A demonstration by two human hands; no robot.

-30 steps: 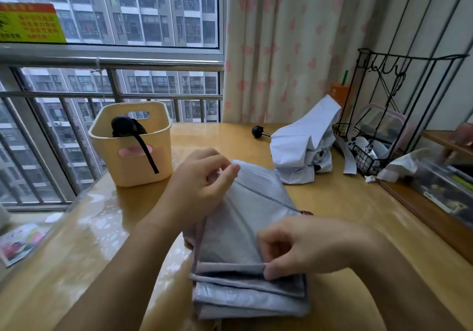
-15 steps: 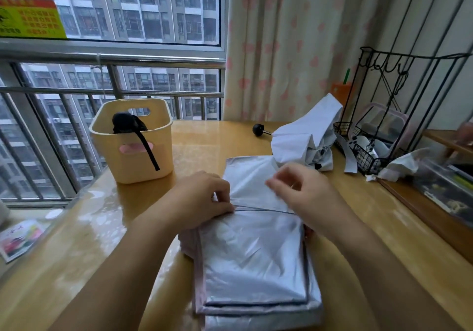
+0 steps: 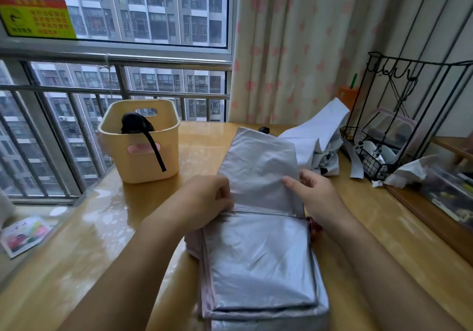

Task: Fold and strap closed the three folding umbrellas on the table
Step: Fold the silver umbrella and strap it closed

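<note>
1. The person is working on the silver umbrella (image 3: 258, 261), which is lying flat on the table (image 3: 102, 241) at 6 o'clock, right in front of them. The step in hand is probably flattening the canopy panels; strapping is not yet done.
2. The left hand (image 3: 204, 200) is gripping the canopy's left edge at the crease with curled fingers. The right hand (image 3: 316, 197) is pinching the right edge of the raised panel (image 3: 258, 166) between thumb and fingers.
3. The next move is likely calling for that panel to be laid squarely onto the stack. No strap is showing.
4. The thin silvery fabric is lying crinkled in a neat rectangular stack, with a dark rib crossing the crease.
5. The white umbrella (image 3: 320, 136) is lying crumpled at 1 o'clock. The black umbrella (image 3: 134, 123) is sitting in the basket (image 3: 143, 161) at 10 o'clock.
</note>
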